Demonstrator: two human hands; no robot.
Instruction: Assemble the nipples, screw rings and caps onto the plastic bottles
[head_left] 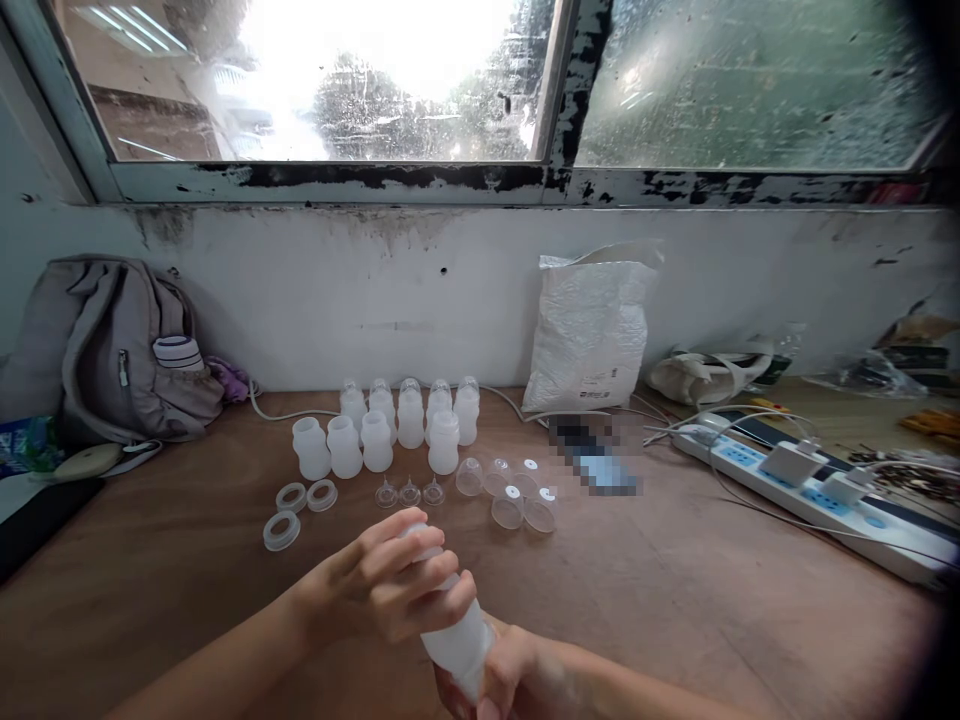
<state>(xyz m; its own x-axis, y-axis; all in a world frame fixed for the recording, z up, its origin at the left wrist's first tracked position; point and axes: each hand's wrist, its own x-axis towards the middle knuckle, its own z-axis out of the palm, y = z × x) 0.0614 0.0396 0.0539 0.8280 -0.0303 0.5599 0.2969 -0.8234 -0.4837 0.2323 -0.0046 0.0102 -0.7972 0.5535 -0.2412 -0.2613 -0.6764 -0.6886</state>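
Frosted baby bottle [459,640] lies aslant between the two hands, close to the person and above the near part of the table [645,620]. Its long axis runs from upper left, at the top end, down to lower right, at the base. The left hand [401,580] is curled over the upper end, fingers wrapped across it; the right hand [506,668] grips the lower body from the right. Both are closed on the bottle, and the left is the farther out over the table. Its fingers cover most of the top, so I cannot tell what is fitted there.

Just beyond the left hand stand three clear nipples [409,493], with three collar rings [280,545] off to the left and five clear caps [508,512] to the right. Behind the nipples are open bottles [345,449] and a back row of capped bottles [410,418].
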